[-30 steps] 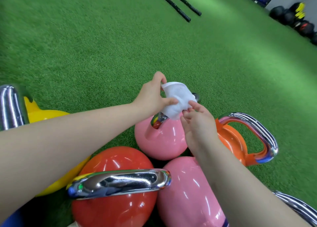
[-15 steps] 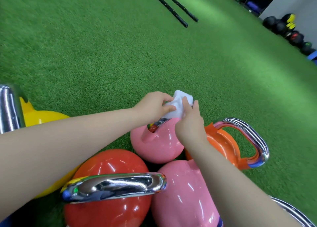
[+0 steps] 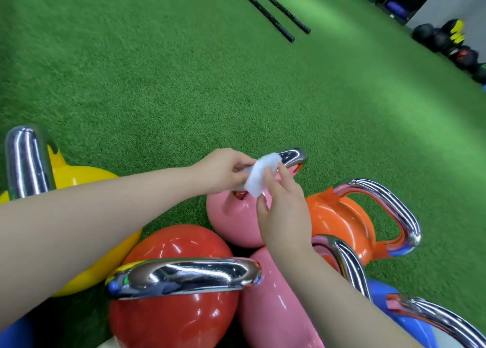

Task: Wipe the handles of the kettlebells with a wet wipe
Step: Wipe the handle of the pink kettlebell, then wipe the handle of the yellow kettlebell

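Wet wipe [image 3: 259, 172] draped over chrome handle [image 3: 292, 156] of far pink kettlebell [image 3: 234, 216], pinched by left hand [image 3: 223, 170] and right hand [image 3: 282, 203]; handle's long axis running up-right, bare end beyond fingers, right hand nearer.

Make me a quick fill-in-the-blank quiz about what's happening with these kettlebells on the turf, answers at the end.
1. Both hands hold a white wet wipe draped over the chrome handle of a ____ kettlebell.
2. The left hand pinches the wipe while the right hand grips its ____ end.
3. Right of that kettlebell stands an ____ kettlebell.
4. The floor is ____ artificial turf.

Answers: pink; lower; orange; green
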The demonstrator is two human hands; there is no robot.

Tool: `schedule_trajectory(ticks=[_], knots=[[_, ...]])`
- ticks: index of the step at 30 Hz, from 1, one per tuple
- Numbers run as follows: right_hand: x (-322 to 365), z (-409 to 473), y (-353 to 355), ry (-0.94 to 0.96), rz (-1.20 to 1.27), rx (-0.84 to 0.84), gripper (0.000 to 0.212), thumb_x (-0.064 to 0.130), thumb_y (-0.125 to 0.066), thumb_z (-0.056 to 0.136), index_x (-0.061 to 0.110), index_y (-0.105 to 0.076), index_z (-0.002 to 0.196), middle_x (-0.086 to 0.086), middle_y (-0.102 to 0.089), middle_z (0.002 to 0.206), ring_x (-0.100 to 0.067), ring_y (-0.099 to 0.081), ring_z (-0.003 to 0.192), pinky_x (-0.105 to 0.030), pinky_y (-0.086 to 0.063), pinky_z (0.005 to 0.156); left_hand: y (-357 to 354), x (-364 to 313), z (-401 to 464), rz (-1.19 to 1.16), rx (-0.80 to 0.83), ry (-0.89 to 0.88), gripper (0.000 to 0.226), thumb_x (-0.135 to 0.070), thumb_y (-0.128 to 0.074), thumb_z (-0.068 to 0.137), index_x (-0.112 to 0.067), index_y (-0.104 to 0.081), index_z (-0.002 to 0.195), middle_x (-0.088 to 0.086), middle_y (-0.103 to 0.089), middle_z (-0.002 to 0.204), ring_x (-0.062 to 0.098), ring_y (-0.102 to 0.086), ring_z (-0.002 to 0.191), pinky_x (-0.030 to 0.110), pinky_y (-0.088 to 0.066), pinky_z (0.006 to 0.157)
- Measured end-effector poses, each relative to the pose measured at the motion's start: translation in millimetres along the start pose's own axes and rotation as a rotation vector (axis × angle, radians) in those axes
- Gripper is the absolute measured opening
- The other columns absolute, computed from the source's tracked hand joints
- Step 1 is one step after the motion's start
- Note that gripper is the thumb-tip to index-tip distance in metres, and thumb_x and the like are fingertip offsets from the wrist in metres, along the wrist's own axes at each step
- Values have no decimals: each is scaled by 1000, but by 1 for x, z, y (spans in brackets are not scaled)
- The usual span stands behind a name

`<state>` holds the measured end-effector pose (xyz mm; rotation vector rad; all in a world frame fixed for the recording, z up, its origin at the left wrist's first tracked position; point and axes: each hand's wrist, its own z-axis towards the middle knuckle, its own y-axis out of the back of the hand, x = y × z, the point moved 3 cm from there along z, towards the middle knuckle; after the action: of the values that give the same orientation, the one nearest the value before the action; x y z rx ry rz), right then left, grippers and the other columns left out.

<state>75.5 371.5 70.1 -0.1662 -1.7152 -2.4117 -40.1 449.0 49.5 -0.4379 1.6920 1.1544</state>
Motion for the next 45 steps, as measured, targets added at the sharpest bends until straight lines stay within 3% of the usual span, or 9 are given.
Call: schedule_trajectory(ticks=[3, 6, 14, 20, 28, 32, 38, 42, 45], knots=[[0, -3, -5, 27, 73, -178, 32, 8, -61, 66, 4, -72, 96, -11, -70, 102, -29, -66, 86, -26, -44, 82, 2, 14, -13, -62, 11, 16, 42, -9, -68, 81, -36, -58, 111, -6, -68, 101, 12, -64, 97, 29, -48, 93], [-6, -12, -10, -73, 150, -125, 11, 5, -62, 69, 7, -71, 76, -9, -69, 78, -28, -64, 72, -25, -35, 71, 2, 31, -20, 37, 18, 82, 44, 0, -67, 80, -21, -60, 118, -3, -64, 105, 15, -62, 99, 23, -48, 89], [-26, -3, -31, -683, 395, 211, 25, 6, -51, 85, 13, -65, 105, -8, -66, 96, -27, -59, 95, -23, -35, 72, -9, 47, -16, 152, 165, 152, 35, 1, -52, 81, -20, -65, 106, 2, -66, 106, 22, -62, 91, 35, -51, 85], [-8, -14, -59, -1097, 1136, 258, 24, -7, -46, 86, 10, -47, 103, -15, -59, 95, -27, -61, 89, -41, -52, 89, -19, 42, -2, 149, 278, 254, 33, 6, -43, 81, -22, -44, 65, 0, -46, 69, 14, -42, 63, 24, -36, 55], [-4, -21, -54, -1060, 994, 450, 25, -11, -42, 79, 13, -50, 78, -10, -55, 83, -35, -58, 99, -52, -47, 94, -21, 23, 8, 275, 239, 210, 23, -8, -69, 76, -7, -56, 94, 3, -57, 83, 18, -51, 77, 25, -39, 62], [7, -21, -30, -953, 1125, 493, 20, -5, -39, 91, 8, -54, 90, -8, -60, 89, -22, -62, 90, -30, -54, 77, -3, 9, -1, 167, 91, 194, 26, -14, -71, 75, -6, -59, 96, 8, -60, 90, 20, -50, 78, 26, -37, 60], [51, -15, 18, -635, 1128, 451, 13, 9, -58, 87, 18, -55, 96, -2, -61, 89, -21, -62, 92, -48, -48, 95, 32, -33, -44, -7, -106, 174, 36, -8, -64, 78, -7, -54, 112, 8, -62, 107, 20, -57, 92, 29, -46, 72], [92, -16, 45, -508, 1137, 402, 18, 37, -64, 82, 22, -60, 91, 7, -63, 85, -21, -63, 91, -46, -50, 90, 61, -47, -95, -140, -351, 260, 44, -4, -55, 83, -7, -43, 125, 13, -57, 117, 22, -52, 93, 27, -38, 63], [125, -22, 54, -388, 1200, 444, 22, 42, -61, 78, 23, -61, 88, 8, -66, 88, -15, -62, 93, -36, -50, 83, 69, -38, -149, -256, -545, 288, 39, -13, -62, 78, -11, -46, 113, 11, -61, 107, 25, -58, 92, 34, -47, 76]])
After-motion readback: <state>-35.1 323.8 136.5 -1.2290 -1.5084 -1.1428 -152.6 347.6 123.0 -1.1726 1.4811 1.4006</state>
